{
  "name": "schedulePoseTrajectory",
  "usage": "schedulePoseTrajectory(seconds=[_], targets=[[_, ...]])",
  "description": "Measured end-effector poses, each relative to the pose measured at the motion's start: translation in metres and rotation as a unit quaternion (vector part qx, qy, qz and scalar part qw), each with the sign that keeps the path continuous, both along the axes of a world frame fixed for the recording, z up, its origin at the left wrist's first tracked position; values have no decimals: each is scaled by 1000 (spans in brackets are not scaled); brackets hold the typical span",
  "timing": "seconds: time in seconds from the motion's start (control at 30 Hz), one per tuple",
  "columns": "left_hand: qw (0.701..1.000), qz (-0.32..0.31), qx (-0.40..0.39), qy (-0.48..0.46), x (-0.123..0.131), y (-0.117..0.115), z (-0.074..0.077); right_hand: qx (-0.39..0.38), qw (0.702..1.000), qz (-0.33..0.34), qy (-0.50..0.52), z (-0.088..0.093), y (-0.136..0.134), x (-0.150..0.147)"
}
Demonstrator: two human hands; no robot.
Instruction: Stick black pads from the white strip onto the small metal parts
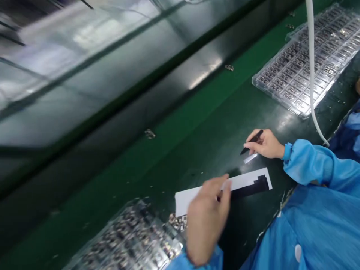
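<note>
My left hand [208, 213], smeared by motion, hovers over a long white strip [188, 195] with black stepped pieces [261, 183] along one edge. Its thumb and forefinger are drawn together; anything small between them is hidden. Farther right, my right hand [266, 144] is closed around a slim black pen-like tool [255, 137], its tip pointing down to the left. Just below those fingers shows a small pale strip [251, 158]; I cannot tell whether the hand touches it. Small metal parts [177, 221] lie in a heap beside the white strip's left end.
A clear tray of small metal parts [126, 240] stands at the lower left. Stacked clear trays [303, 63] full of parts sit at the upper right, crossed by a white hose [311, 56]. Loose parts [149, 134] dot the green bench [180, 138] along a metal ledge [168, 93].
</note>
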State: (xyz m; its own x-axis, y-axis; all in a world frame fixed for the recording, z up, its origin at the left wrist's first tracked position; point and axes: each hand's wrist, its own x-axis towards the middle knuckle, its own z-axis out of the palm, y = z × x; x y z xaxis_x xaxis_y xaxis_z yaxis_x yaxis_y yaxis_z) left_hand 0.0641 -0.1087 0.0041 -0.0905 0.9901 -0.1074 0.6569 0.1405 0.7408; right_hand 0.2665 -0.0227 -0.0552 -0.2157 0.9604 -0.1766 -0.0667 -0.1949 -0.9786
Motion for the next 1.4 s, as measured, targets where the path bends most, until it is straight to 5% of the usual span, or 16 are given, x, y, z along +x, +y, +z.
schedulePoseTrajectory(seconds=[0.17,0.33,0.57,1.17,1.3,1.4], targets=[[994,-108,-18,14,53,-63,-33,-33,991,126,11,11,-15,19],[971,-155,46,174,64,-69,-48,-44,982,181,-9,13,-32,34],[929,-199,59,306,69,-65,-45,-22,983,176,-39,7,-34,33],[940,-181,66,282,68,-67,-49,-54,987,152,15,8,-31,33],[953,-211,13,217,57,-63,-33,-49,991,114,47,14,-12,35],[960,-221,-16,169,35,-31,-12,-38,994,82,68,19,11,34]])
